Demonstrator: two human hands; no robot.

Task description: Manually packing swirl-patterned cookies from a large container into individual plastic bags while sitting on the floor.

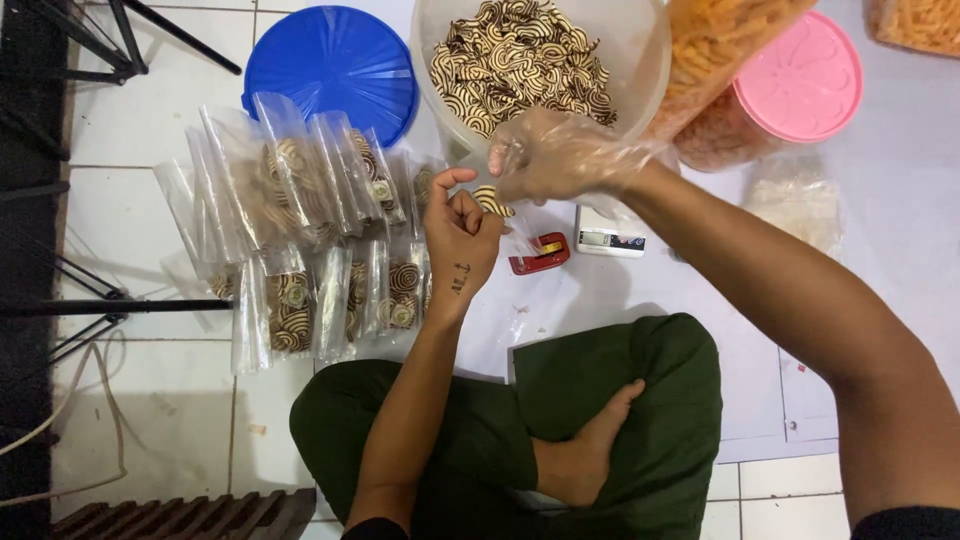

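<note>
Head view: the left hand pinches a small clear bag open just below the big tub of swirly cookies. The right hand, in a thin plastic glove to keep food clean, holds a cookie at the bag's mouth. Filled bags lie left of the tub.

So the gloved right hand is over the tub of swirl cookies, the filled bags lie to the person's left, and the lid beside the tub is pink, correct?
Not quite. The head view shows the lid beside the tub is blue; the pink one caps another jar. The gloved right hand and the filled bags are as you say.
</note>
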